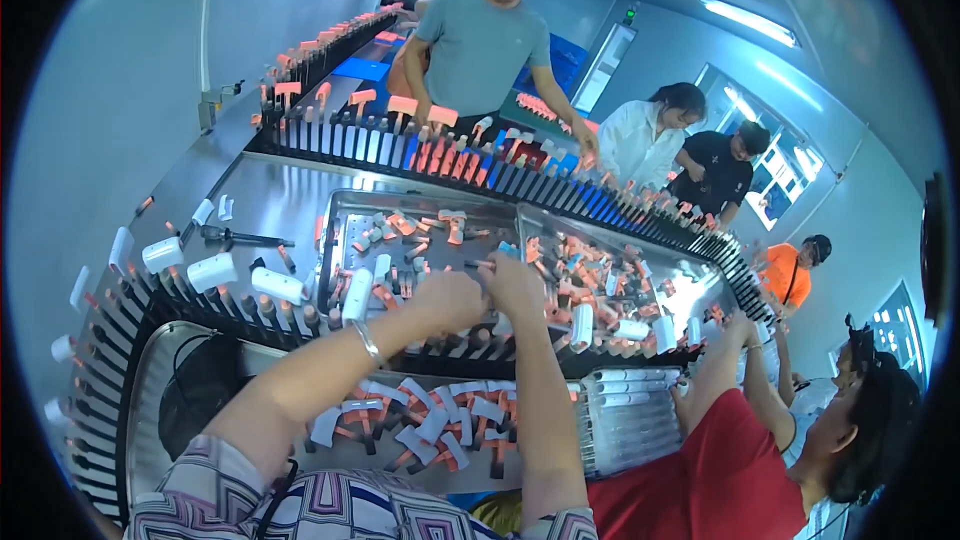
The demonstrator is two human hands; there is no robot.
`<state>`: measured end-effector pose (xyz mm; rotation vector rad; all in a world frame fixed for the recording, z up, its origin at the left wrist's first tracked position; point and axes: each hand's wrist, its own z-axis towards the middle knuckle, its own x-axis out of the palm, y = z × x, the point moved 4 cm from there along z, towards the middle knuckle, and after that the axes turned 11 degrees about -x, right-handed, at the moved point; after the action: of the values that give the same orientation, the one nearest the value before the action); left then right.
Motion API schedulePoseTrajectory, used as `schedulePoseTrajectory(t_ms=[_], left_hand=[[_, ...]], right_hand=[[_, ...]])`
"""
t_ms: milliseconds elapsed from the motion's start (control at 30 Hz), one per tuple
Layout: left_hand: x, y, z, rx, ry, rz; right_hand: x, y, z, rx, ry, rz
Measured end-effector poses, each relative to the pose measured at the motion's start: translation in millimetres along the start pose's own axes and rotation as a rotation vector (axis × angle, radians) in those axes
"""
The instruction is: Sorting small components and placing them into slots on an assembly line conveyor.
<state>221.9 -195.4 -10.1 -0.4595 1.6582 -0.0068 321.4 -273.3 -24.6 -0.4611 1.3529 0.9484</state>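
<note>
My left hand (447, 301), with a light bracelet on its wrist, and my right hand (514, 286) meet over a metal tray. Both have curled fingers pressed together. A small dark-tipped piece (480, 264) pokes out at their fingertips, but its kind is hidden. Beneath them, the tray (328, 230) holds many small orange, grey and white parts (398, 228). To the right, a second tray is heaped with similar pieces (570, 285). Closer to my body lies a pile of T-shaped orange parts with pale grey heads (432, 424), between my forearms.
A black conveyor (330, 152) with upright holders loops around the metal table. White rounded covers (210, 272) sit along its near left stretch, beside a dark power tool (245, 238). Clear plastic trays (632, 420) stand at right, near a person in red (715, 470). Other people work across the line.
</note>
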Motion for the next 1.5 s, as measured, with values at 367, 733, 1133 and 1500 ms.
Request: schedulePoseTrajectory(t_ms=[367,733,1133,1500], left_hand=[[-28,68,-29,-0.044,-0.328,-0.067],[-50,-47,4,0.449,-0.784,-0.115],[-4,16,-3,-0.013,-0.087,0.215],[-75,-27,-35,0.408,-0.904,-0.201]], right_hand=[[-36,51,-4,-0.295,-0.442,0.226],[-88,-49,-14,0.161,-0.370,-0.147],[-18,24,-5,-0.132,-0.107,-0.018],[-143,-11,-31,-0.082,-0.632,-0.096]])
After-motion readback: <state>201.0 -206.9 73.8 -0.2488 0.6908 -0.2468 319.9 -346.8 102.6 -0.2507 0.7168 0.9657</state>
